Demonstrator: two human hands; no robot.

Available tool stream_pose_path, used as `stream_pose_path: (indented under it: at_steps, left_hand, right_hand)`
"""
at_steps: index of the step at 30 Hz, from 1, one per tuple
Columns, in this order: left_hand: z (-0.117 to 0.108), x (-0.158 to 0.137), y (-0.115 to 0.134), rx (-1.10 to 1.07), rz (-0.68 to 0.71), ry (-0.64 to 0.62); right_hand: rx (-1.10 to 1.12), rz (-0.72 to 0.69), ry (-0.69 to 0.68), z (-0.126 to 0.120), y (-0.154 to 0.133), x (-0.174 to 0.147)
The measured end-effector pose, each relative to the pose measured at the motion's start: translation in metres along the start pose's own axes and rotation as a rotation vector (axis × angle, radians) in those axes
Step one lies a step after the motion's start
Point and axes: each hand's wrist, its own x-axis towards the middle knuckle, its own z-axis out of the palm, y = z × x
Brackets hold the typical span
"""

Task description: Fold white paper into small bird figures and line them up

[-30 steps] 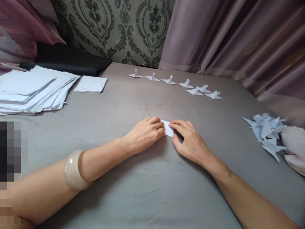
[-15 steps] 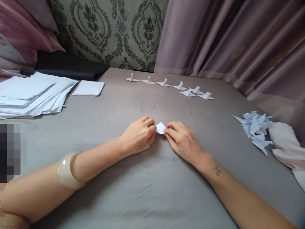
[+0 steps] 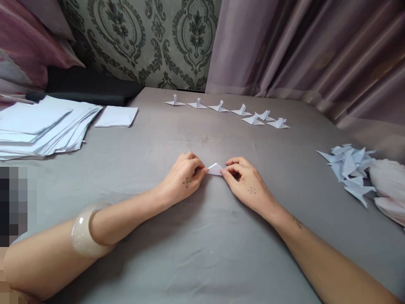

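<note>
A small folded white paper [image 3: 215, 169] lies on the grey sheet [image 3: 196, 253] at the centre. My left hand [image 3: 182, 178] pinches its left end with fingertips. My right hand [image 3: 246, 182] pinches its right end. Both hands rest on the sheet with the paper flat between them, showing as a low triangle. A pale bangle [image 3: 82, 232] sits on my left forearm.
A row of several finished paper birds [image 3: 228, 110] stands along the far edge. A heap of folded paper pieces [image 3: 349, 165] lies at the right beside a pale cloth [image 3: 387, 190]. Stacked white sheets [image 3: 41, 124] and a small paper square [image 3: 116, 116] lie at the left.
The paper between my fingers has gone from a small square flap to a flatter triangle. Both hands stayed in the same spot, and the view shifted slightly.
</note>
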Motion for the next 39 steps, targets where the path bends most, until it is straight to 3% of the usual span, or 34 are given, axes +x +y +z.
stream_pose_path:
  at_steps: [9,14,22,39]
  left_hand:
    - [-0.001,0.005,0.005,-0.036,-0.112,-0.038]
    - [-0.001,0.006,0.001,-0.028,-0.068,-0.033]
    - [-0.006,-0.001,-0.001,0.087,0.106,-0.031]
    - [0.001,0.004,-0.002,0.087,0.069,-0.017]
  right_hand:
    - [-0.002,0.061,0.038,0.004,-0.002,0.003]
    - [0.038,0.082,0.025,0.003,0.000,0.005]
    - [0.030,-0.047,-0.054,-0.006,0.006,-0.002]
    - [0.007,0.037,0.034,0.004,-0.004,0.001]
